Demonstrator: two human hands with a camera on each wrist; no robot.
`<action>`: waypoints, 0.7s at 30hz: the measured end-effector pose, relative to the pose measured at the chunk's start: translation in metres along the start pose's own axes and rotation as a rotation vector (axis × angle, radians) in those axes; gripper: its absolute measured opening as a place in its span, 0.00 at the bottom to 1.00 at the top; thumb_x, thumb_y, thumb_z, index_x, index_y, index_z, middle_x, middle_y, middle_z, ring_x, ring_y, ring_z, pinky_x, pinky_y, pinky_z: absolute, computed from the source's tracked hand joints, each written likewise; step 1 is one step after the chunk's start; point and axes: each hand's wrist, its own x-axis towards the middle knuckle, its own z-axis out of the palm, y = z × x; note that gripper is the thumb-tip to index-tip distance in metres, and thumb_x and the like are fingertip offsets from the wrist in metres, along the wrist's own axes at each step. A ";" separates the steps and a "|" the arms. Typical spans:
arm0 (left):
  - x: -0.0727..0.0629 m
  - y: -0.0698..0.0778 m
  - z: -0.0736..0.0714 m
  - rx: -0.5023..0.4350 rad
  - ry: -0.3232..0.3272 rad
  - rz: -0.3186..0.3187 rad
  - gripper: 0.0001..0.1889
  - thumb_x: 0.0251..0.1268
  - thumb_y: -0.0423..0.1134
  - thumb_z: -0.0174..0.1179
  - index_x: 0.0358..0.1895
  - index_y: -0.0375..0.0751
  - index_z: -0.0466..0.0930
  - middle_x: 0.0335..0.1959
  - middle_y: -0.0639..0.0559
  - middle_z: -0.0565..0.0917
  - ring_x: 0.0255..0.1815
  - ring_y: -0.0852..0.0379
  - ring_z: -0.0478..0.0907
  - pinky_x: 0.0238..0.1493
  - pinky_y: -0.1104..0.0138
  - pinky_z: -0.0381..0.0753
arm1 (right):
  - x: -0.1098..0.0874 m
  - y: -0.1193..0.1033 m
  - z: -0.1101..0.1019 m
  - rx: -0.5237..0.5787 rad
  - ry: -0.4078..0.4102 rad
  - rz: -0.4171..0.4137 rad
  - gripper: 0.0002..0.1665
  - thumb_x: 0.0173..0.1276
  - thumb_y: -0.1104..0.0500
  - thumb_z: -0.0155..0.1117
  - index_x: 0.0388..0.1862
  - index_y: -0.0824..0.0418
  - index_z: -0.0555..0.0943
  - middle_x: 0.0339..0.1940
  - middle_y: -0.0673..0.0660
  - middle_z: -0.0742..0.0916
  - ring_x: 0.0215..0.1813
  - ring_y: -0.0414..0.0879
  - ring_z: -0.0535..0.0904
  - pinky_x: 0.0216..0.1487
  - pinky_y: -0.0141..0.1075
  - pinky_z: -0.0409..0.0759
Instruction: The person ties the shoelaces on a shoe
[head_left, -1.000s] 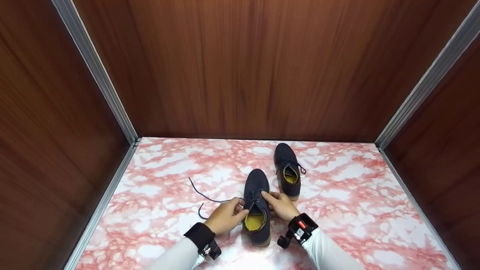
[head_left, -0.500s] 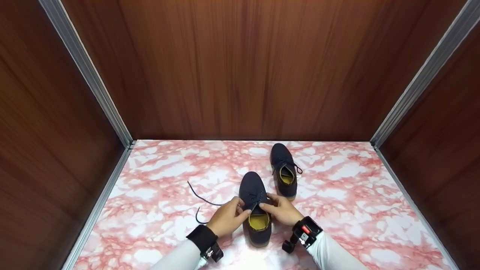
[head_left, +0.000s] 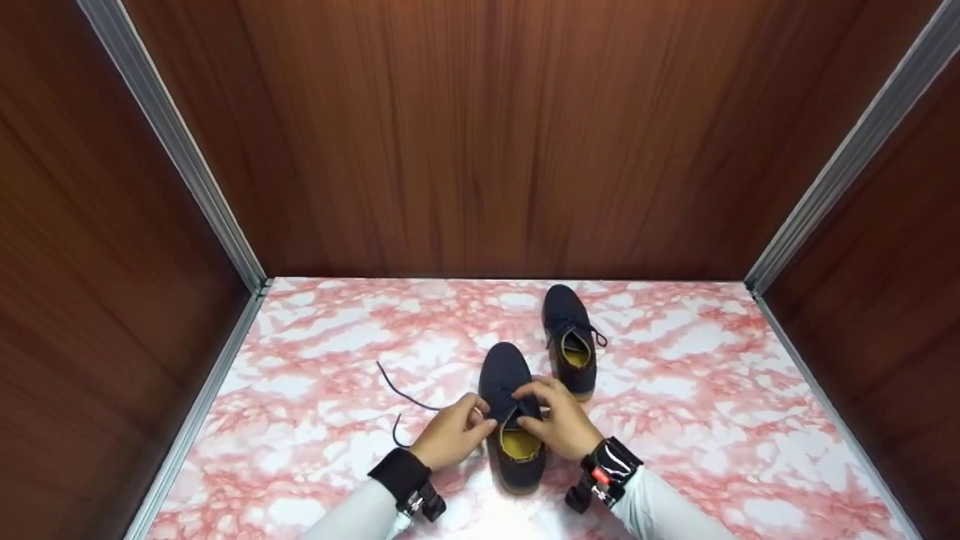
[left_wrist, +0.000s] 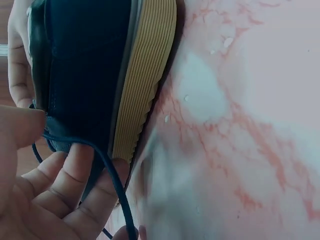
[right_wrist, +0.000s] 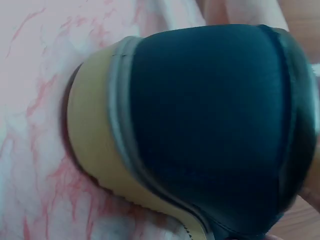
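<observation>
A navy lace-up shoe [head_left: 504,366] with a yellow lining stands with its toe pointing away from me. At its left side, my left hand [head_left: 448,436] holds the upper by the lacing, thumb at the opening's edge, fingers along the side. A loose dark shoelace [left_wrist: 114,172] runs across those fingers in the left wrist view and trails leftward over the table. My right hand [head_left: 562,420] reaches over from the right; its index fingertip is at the lacing, its thumb apart at the opening's edge. The right wrist view shows mostly the heel [right_wrist: 210,120], hiding the right fingertips.
The other navy shoe [head_left: 570,315], its lace looped at the right, stands farther back and to the right. A red-and-white marbled tabletop [head_left: 697,405] lies beneath both. Brown wood-look panels [head_left: 480,142] with grey metal corner strips rise on three sides.
My right thumb has moved off the lacing down toward the shoe's opening, and the index finger has come over onto the lacing. The left hand stays almost still. The head view has shifted slightly.
</observation>
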 end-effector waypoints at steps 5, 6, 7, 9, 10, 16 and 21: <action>0.001 -0.001 0.000 0.022 0.015 0.000 0.05 0.76 0.42 0.61 0.44 0.45 0.80 0.26 0.62 0.76 0.24 0.70 0.70 0.32 0.74 0.72 | 0.001 -0.002 0.003 -0.059 0.037 -0.016 0.15 0.62 0.69 0.76 0.39 0.53 0.80 0.64 0.71 0.79 0.64 0.62 0.81 0.58 0.50 0.86; 0.001 -0.001 0.000 0.028 0.019 -0.002 0.04 0.76 0.41 0.61 0.42 0.46 0.80 0.25 0.62 0.76 0.24 0.70 0.70 0.32 0.74 0.72 | 0.001 -0.002 0.003 -0.066 0.041 -0.022 0.15 0.62 0.68 0.76 0.37 0.53 0.78 0.63 0.70 0.80 0.66 0.62 0.80 0.59 0.49 0.86; 0.001 0.000 0.000 0.031 0.021 -0.004 0.04 0.75 0.41 0.61 0.40 0.47 0.80 0.25 0.62 0.75 0.25 0.69 0.70 0.31 0.73 0.72 | 0.001 -0.002 0.004 -0.074 0.045 -0.029 0.15 0.62 0.67 0.76 0.35 0.53 0.77 0.62 0.68 0.81 0.67 0.61 0.80 0.59 0.48 0.86; 0.002 0.000 0.000 0.035 0.023 -0.004 0.05 0.75 0.41 0.62 0.38 0.48 0.80 0.26 0.61 0.76 0.26 0.69 0.71 0.32 0.73 0.73 | 0.001 -0.002 0.004 -0.081 0.050 -0.034 0.15 0.64 0.65 0.76 0.34 0.53 0.76 0.60 0.65 0.83 0.67 0.60 0.80 0.59 0.46 0.85; 0.002 0.000 0.001 0.031 0.024 -0.001 0.05 0.74 0.41 0.62 0.38 0.47 0.80 0.27 0.61 0.77 0.27 0.69 0.71 0.33 0.73 0.73 | 0.001 -0.001 0.004 -0.086 0.052 -0.034 0.14 0.65 0.64 0.75 0.34 0.52 0.76 0.59 0.63 0.83 0.66 0.59 0.80 0.58 0.44 0.85; 0.004 0.001 0.003 -0.004 0.034 0.014 0.03 0.71 0.37 0.63 0.41 0.44 0.79 0.34 0.56 0.82 0.34 0.68 0.75 0.40 0.73 0.78 | 0.004 -0.002 0.001 -0.020 0.034 0.017 0.10 0.74 0.60 0.66 0.33 0.54 0.75 0.60 0.60 0.85 0.66 0.56 0.79 0.64 0.46 0.80; 0.004 0.000 0.005 -0.007 0.035 0.025 0.05 0.70 0.36 0.63 0.44 0.44 0.78 0.36 0.56 0.82 0.37 0.67 0.76 0.42 0.72 0.79 | 0.005 -0.005 -0.007 0.097 0.034 0.114 0.12 0.79 0.58 0.59 0.31 0.57 0.77 0.66 0.67 0.83 0.73 0.63 0.76 0.76 0.57 0.69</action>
